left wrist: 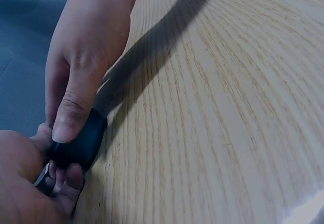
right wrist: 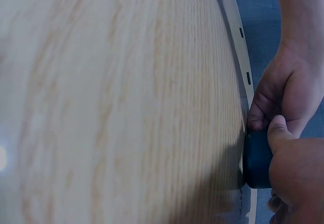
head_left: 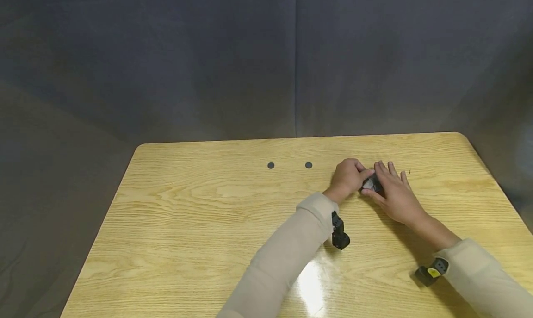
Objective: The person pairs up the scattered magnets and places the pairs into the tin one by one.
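Here, a small dark block with rounded edges (head_left: 370,184) is held between two bare hands over the right part of the table, nearer its far edge; whether its underside is touching the wood cannot be told. By the left hand (head_left: 349,175) the block is gripped at its left side, with the thumb laid against it and the fingers bent. By the right hand (head_left: 395,195) it is held from the other side, between a thumb set at the near side and fingers stretched out past the far side. In both wrist views the block is partly covered by the hands.

To the left of the hands, two small flat dark discs, the left disc (head_left: 271,165) and the right disc (head_left: 308,165), are seen on the table, set apart from each other in a row. Both arms are covered by beige sleeves (head_left: 287,248), and a black camera (head_left: 339,232) is worn at the left wrist; at the right, a black camera with a yellow patch (head_left: 429,274) is worn. The light wood-grain table (head_left: 187,244) is marked by a bright glare near the left forearm and is backed by a dark grey cloth (head_left: 208,63).
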The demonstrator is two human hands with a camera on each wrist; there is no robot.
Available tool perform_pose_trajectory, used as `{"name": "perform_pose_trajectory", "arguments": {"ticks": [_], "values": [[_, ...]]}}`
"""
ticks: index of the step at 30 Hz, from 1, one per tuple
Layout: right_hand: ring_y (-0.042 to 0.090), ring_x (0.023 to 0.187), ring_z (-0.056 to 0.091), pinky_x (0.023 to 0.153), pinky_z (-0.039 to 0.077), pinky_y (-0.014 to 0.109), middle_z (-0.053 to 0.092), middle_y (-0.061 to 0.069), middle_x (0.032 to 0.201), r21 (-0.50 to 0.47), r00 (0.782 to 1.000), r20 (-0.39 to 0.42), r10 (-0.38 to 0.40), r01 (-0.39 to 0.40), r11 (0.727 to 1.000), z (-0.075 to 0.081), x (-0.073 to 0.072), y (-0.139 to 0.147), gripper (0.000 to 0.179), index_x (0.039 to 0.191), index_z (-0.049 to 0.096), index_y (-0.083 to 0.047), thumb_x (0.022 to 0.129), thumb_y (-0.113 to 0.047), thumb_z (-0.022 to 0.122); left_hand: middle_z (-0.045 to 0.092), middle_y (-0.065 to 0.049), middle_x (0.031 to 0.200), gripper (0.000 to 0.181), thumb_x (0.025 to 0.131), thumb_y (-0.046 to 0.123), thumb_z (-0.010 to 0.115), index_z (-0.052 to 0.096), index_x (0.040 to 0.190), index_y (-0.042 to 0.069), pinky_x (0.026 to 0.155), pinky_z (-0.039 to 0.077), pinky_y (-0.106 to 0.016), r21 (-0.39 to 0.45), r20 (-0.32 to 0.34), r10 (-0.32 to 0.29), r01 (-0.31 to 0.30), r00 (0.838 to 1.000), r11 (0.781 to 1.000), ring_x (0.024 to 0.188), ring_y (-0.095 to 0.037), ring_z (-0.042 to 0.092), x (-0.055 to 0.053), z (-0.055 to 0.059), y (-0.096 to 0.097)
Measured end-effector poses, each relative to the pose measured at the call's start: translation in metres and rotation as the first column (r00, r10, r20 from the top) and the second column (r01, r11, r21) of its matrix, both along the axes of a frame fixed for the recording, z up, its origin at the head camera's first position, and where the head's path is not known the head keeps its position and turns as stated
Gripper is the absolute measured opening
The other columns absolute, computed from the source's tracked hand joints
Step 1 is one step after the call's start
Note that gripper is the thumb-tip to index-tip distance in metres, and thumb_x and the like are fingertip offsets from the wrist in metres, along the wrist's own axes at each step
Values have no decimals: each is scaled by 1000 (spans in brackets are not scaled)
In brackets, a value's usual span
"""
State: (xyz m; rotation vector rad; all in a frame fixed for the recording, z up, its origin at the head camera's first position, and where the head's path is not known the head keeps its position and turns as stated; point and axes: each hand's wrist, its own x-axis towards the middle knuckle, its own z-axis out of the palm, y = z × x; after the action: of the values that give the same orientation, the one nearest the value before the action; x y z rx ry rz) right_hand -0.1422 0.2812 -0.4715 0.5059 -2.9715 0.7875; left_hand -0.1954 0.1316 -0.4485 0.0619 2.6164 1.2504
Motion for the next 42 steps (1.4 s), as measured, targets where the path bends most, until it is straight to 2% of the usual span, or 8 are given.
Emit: {"name": "perform_pose_trajectory", "arguments": {"ticks": [7,12,18,27,31,34,38,42], "values": [[57,147,10,116,3,73,20,40,157,7,1000,12,-9,9,1000,0,-1,1,86,155,21,14,102,-42,61,71,5,87,30,102,40,63,76,97,12,64,47,-20,30,4,-20,20,1000,999,74,-7,62,-2,3,-5],[57,148,8,116,1,73,18,40,158,1,999,36,-11,11,1000,1,-2,3,86,155,21,13,103,-42,60,71,4,89,34,104,41,58,75,103,11,63,46,-21,35,-1,-54,54,999,998,72,-8,59,-6,5,-10],[58,148,8,116,2,73,19,40,158,-4,1000,26,-9,9,1000,4,-3,3,88,156,22,12,100,-42,64,72,4,98,36,105,42,55,74,110,12,69,49,-21,-3,-43,-114,114,993,993,80,-7,62,-9,10,-20],[59,147,7,114,2,76,16,40,158,23,1000,17,4,-5,1000,14,-5,3,87,156,20,13,102,-43,61,69,6,106,36,107,43,51,70,118,15,79,49,-19,-32,-139,-262,261,955,965,94,-6,62,-16,17,-42],[59,147,5,113,1,77,14,40,159,37,1000,17,6,-7,999,19,-7,3,87,156,19,13,104,-45,57,68,4,121,39,107,44,50,68,126,16,89,49,-20,-132,-194,-334,312,923,941,109,-8,62,-19,23,-52],[58,148,4,113,-1,77,13,40,159,46,1000,20,4,-5,999,23,-8,3,88,156,17,12,104,-46,57,64,3,134,43,107,47,48,65,133,18,101,47,-28,-221,-209,-380,335,901,916,122,-12,59,-20,28,-60],[56,149,2,113,-5,76,10,39,160,55,1000,27,5,-7,998,28,-9,3,89,157,15,11,104,-47,56,57,2,145,50,106,52,47,59,142,21,110,41,-43,-332,-191,-444,368,875,868,134,-19,52,-20,33,-74],[54,150,0,114,-7,75,9,38,161,66,1000,23,6,-7,998,32,-9,3,89,158,13,9,104,-48,55,41,-1,160,62,102,61,47,48,152,24,118,28,-56,-430,-146,-482,383,864,817,147,-25,36,-19,36,-89]]}}
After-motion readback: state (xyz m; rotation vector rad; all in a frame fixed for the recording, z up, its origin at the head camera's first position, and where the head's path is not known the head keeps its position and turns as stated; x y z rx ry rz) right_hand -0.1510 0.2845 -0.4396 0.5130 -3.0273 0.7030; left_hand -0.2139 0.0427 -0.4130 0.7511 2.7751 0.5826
